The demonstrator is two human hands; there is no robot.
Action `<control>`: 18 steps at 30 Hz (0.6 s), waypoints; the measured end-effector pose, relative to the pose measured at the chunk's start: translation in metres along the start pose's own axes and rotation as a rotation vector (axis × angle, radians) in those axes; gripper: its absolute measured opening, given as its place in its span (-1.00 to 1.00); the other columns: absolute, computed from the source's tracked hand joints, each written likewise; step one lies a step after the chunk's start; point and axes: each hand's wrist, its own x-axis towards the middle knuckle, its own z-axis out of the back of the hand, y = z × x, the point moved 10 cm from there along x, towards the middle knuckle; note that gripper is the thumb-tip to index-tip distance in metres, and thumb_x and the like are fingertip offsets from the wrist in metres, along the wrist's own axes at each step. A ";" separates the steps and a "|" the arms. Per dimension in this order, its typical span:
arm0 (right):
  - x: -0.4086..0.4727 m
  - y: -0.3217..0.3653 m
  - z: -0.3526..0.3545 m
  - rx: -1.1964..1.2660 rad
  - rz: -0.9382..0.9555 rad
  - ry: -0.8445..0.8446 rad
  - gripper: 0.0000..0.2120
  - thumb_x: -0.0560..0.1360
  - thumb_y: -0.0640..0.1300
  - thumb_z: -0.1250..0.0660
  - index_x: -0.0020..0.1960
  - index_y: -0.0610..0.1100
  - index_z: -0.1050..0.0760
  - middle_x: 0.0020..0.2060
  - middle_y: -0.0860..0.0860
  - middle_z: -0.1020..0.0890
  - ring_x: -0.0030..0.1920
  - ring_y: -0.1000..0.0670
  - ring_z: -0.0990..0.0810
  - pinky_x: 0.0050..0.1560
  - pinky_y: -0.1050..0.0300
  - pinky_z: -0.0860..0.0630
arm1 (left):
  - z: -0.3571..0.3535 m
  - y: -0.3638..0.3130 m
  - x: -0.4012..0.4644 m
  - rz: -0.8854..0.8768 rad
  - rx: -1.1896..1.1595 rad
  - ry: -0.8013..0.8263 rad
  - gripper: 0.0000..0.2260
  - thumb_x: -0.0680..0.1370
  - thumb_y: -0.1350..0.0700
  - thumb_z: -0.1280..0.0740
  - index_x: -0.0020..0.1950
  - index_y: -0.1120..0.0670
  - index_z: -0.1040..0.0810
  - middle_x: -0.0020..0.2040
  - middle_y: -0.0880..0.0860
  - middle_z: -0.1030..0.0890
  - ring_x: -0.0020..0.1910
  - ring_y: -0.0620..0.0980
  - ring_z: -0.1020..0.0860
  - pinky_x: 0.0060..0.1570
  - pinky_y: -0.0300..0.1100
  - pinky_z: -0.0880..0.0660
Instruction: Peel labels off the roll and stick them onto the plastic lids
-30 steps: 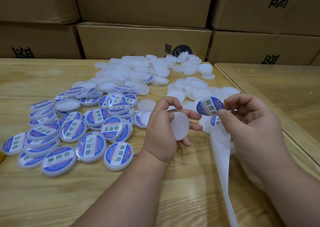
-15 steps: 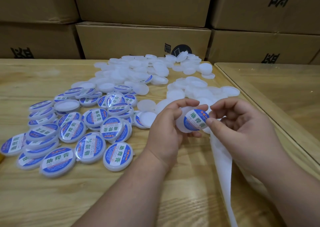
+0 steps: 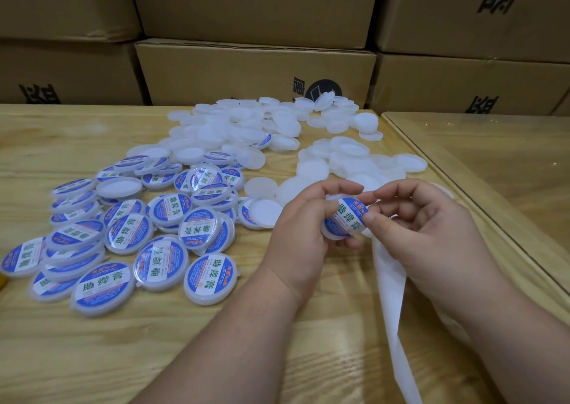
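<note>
Lid [image 3: 331, 234]: held above table [image 3: 216, 357], between both hands.
Label [image 3: 348, 218]: on lid face.
Left hand [image 3: 303, 234]: fingers curled round lid rim.
Right hand [image 3: 428, 234]: thumb pressing label edge; fingers curled.
Backing strip [image 3: 390, 295]: hanging under right hand.
Labelled lids [image 3: 138, 234]: heaped left.
Blank lids [image 3: 262, 126]: heaped behind.

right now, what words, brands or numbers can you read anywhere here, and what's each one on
"助焊膏": large green characters on the label of the lid in the hands, and on the labelled lids on the table.
Small orange print and fine print on those labels: too small to read.
Black characters on the cardboard boxes: cut off, not readable.
</note>
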 end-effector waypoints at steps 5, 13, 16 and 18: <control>0.000 -0.002 0.001 0.002 -0.013 -0.012 -0.81 0.52 -0.28 -0.48 0.00 0.00 -0.58 -0.11 0.04 -0.77 -0.19 -0.13 -0.59 -0.13 -0.04 -0.51 | -0.001 -0.002 -0.002 0.013 0.033 -0.015 -0.74 0.43 0.13 -0.23 -0.17 -0.06 -0.72 0.04 0.26 -0.69 -0.13 0.07 -0.63 -0.34 -0.16 -0.54; 0.000 -0.002 0.002 -0.019 -0.026 -0.025 -0.80 0.51 -0.26 -0.49 0.01 -0.01 -0.58 -0.09 0.02 -0.77 -0.08 -0.45 -0.60 -0.02 -0.27 -0.57 | -0.001 0.000 -0.001 0.015 0.048 -0.039 -0.75 0.40 0.17 -0.24 -0.16 -0.04 -0.71 0.09 0.30 -0.67 -0.11 0.10 -0.64 -0.34 -0.15 -0.55; -0.001 -0.002 0.000 -0.020 -0.029 -0.014 -0.79 0.52 -0.26 -0.49 0.00 0.04 -0.59 -0.09 0.03 -0.77 -0.06 -0.45 -0.60 -0.03 -0.26 -0.56 | 0.001 0.001 -0.001 0.012 0.064 -0.045 -0.71 0.38 0.20 -0.22 -0.16 -0.06 -0.71 0.07 0.26 -0.69 -0.11 0.10 -0.65 -0.32 -0.13 -0.55; -0.001 -0.001 0.001 -0.030 -0.024 -0.013 -0.77 0.53 -0.25 -0.48 -0.04 0.09 -0.60 -0.11 0.04 -0.77 -0.11 -0.38 -0.62 -0.09 -0.12 -0.53 | 0.001 0.001 0.000 0.007 0.063 -0.038 -0.67 0.35 0.23 -0.20 -0.16 -0.07 -0.71 0.02 0.20 -0.72 -0.13 0.07 -0.65 -0.31 -0.13 -0.55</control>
